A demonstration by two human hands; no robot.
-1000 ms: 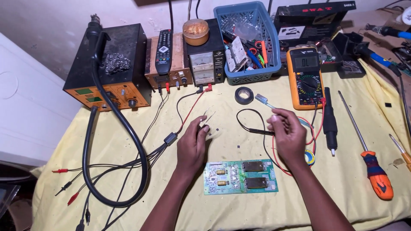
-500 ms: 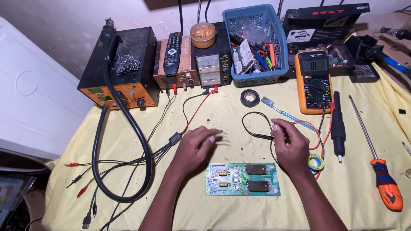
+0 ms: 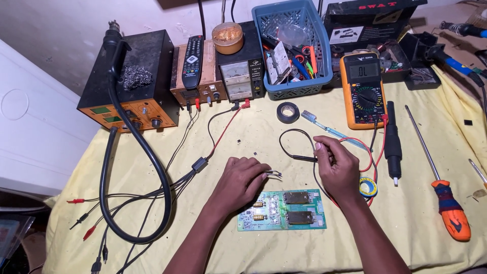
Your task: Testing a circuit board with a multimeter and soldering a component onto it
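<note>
Left hand (image 3: 242, 181) pinches a small pale part w/ thin legs at its fingertips, just above the green circuit board (image 3: 282, 209). Right hand (image 3: 337, 165) is closed on a black probe (image 3: 303, 158), tip pointing left toward that part; board lies flat below both hands.

Risks, as I judge: part is tiny, a loose pinch could drop it onto the cloth. Probe leads loop near the wrist and could snag, tugging the orange meter (image 3: 363, 90). Probe tip could slip off such thin legs.

Surface: yellow cloth (image 3: 243, 137) over the bench, crowded w/ cables, tape roll (image 3: 288, 112), screwdriver (image 3: 440, 178), blue basket (image 3: 294, 48). White wall behind.
</note>
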